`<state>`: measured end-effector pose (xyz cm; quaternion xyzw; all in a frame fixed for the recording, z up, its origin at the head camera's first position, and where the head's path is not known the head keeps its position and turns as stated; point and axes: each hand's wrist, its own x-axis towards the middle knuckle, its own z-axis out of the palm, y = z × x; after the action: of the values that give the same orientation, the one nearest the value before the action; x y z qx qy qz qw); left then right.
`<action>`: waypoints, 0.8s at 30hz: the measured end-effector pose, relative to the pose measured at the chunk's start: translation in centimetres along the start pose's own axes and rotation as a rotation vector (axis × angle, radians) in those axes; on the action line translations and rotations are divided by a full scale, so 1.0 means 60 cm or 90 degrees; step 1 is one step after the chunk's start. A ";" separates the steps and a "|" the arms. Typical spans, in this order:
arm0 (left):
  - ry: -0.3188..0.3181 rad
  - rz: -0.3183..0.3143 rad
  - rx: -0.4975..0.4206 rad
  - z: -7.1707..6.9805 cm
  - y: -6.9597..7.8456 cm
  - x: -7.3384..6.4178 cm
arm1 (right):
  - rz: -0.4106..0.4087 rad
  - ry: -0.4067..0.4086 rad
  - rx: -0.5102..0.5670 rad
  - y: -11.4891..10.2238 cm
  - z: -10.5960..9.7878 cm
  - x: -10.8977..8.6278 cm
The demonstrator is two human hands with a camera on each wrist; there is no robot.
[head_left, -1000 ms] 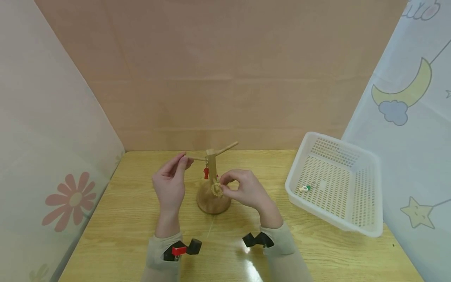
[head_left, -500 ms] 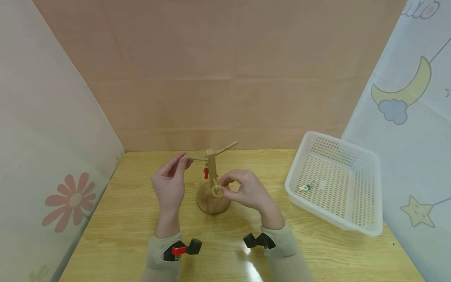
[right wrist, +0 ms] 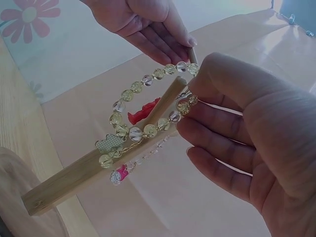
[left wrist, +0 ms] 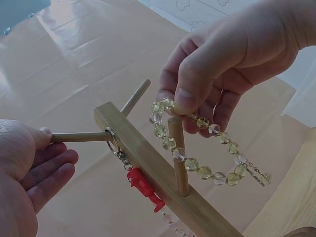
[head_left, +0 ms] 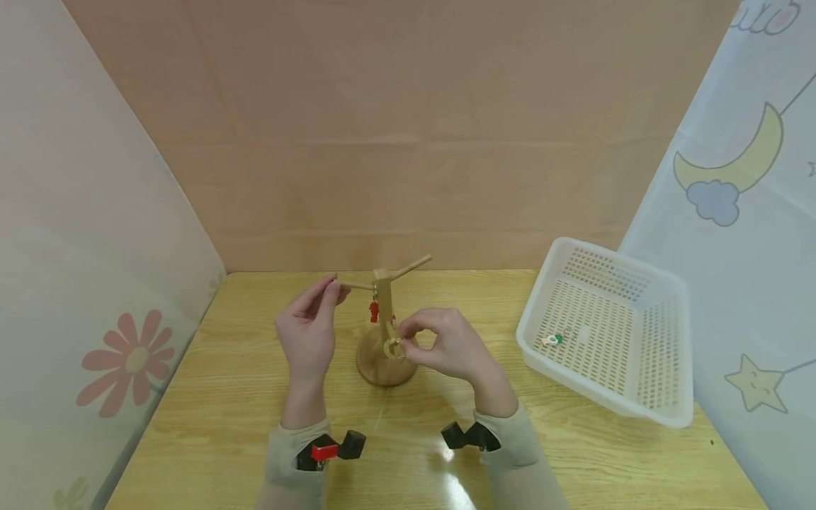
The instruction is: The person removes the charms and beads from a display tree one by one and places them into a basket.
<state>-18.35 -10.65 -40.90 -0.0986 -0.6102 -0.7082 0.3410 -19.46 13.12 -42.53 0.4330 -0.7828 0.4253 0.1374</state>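
Near the middle of the table a wooden stand (head_left: pixel 385 304) rises from a round base, with thin pegs sticking out of its post. My left hand (head_left: pixel 307 333) pinches the end of the upper left peg (left wrist: pixel 81 137). From that peg a keyring with a red figure (left wrist: pixel 143 185) hangs close to the post. Between thumb and fingertips my right hand (head_left: pixel 443 343) holds a bracelet (right wrist: pixel 149 131) of yellow and clear beads. Its loop appears to surround the tip of the lower front peg (left wrist: pixel 178 170). A small charm (right wrist: pixel 109 143) dangles from the bracelet.
To the right stands a white perforated basket (head_left: pixel 659 354) holding a small green and white trinket (head_left: pixel 553 340). Another beaded strand with a pink and white charm (right wrist: pixel 118 174) hangs beyond the post. Printed fabric lines both sides, and a plain sheet (head_left: pixel 408 142) the back.
The bracelet has shifted and turned slightly at the lower peg in my right fingers. My right hand has barely moved, and my left hand stays at the upper peg.
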 end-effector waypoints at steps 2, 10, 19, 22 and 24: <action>0.000 0.001 0.002 0.000 0.001 0.000 | 0.001 -0.001 -0.002 -0.001 -0.001 0.000; 0.002 0.006 0.007 0.001 0.001 0.001 | 0.004 -0.011 -0.002 -0.004 -0.005 -0.001; 0.012 -0.001 -0.002 0.001 0.002 0.000 | 0.017 -0.029 0.000 -0.001 -0.007 -0.001; 0.010 -0.001 0.002 0.001 0.002 0.000 | 0.016 -0.029 0.001 0.000 -0.008 -0.003; 0.008 0.001 0.008 0.000 0.002 0.000 | 0.015 -0.029 -0.001 0.001 -0.009 -0.004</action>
<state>-18.27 -10.63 -40.80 -0.0928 -0.6127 -0.7045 0.3460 -19.43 13.65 -42.38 0.4330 -0.7912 0.4164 0.1147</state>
